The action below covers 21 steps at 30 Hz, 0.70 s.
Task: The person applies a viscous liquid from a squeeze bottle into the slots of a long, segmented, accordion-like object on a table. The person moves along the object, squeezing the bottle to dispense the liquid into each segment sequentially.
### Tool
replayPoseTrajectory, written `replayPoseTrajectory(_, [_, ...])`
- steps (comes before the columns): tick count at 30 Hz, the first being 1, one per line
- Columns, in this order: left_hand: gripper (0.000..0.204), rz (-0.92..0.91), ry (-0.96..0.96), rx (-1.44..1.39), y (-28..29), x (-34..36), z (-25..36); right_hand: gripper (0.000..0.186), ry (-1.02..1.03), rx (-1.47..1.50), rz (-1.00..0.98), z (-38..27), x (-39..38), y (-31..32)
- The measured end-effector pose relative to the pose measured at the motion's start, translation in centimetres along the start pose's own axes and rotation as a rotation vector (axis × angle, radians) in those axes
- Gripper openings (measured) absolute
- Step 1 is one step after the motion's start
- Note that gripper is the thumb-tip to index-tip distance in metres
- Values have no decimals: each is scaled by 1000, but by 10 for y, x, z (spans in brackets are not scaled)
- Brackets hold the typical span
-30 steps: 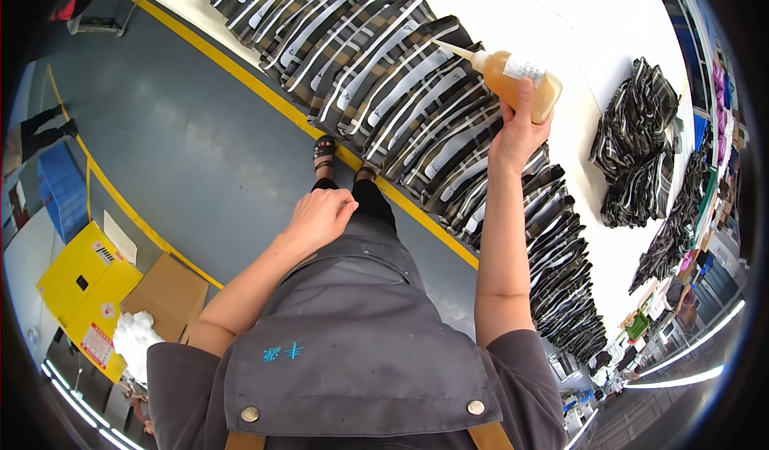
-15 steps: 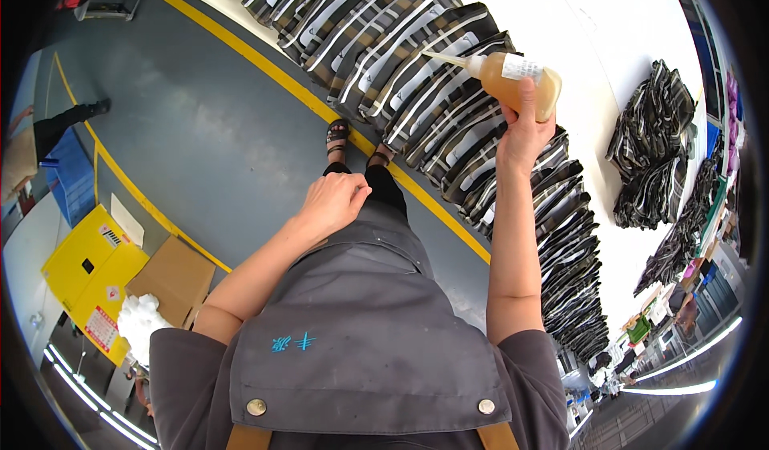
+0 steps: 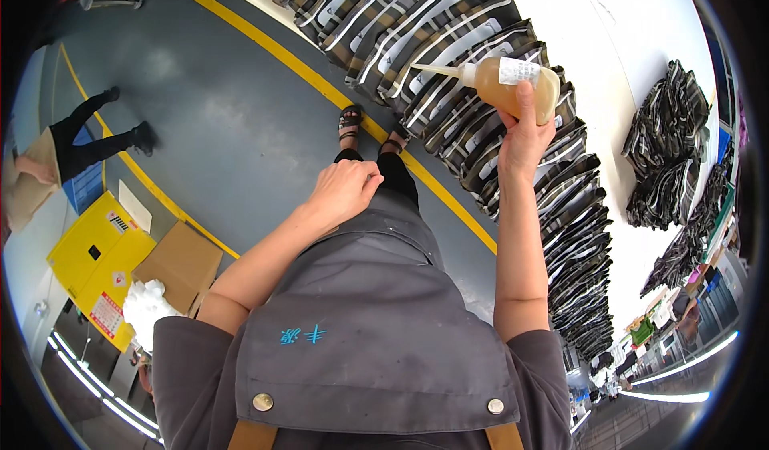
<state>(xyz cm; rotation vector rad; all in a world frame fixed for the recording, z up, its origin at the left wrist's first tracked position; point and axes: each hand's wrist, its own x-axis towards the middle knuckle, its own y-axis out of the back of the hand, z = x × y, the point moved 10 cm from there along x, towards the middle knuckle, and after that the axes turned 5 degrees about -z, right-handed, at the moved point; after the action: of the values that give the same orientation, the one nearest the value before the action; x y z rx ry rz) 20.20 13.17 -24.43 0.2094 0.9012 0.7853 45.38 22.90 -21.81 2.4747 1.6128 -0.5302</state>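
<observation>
My right hand [image 3: 525, 139] grips a clear plastic squeeze bottle [image 3: 517, 89] by its base. The bottle lies on its side, holds amber liquid, and bears a white label; its long thin nozzle points left. Beneath it runs a long row of overlapping plaid fabric pieces [image 3: 436, 45] in black, brown and white, edged with pale strips. The nozzle tip appears over these pieces; whether it touches them I cannot tell. At my waist, before the grey apron [image 3: 368, 322], my left hand [image 3: 343, 189] is closed with curled fingers. Anything inside it is hidden.
A white table [image 3: 589, 17] carries the row and a separate plaid bundle [image 3: 665, 149] at right. Left of me stand a yellow cabinet [image 3: 100, 250], an open cardboard box [image 3: 180, 266] and white fluffy material [image 3: 148, 310]. Another person's legs [image 3: 88, 141] cross the grey floor [image 3: 216, 113].
The row and table have shifted slightly right and down in the view. The bottle's nozzle has moved slightly left and down. At far left, the other person has come further into view.
</observation>
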Motion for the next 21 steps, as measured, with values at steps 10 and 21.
replayPoseTrajectory(10, [14, 96, 24, 27, 42, -6, 5, 51, -45, 34, -57, 11, -22, -7])
replayPoseTrajectory(21, [16, 340, -285, 321, 135, 27, 75, 46, 37, 171, -19, 5, -49, 2])
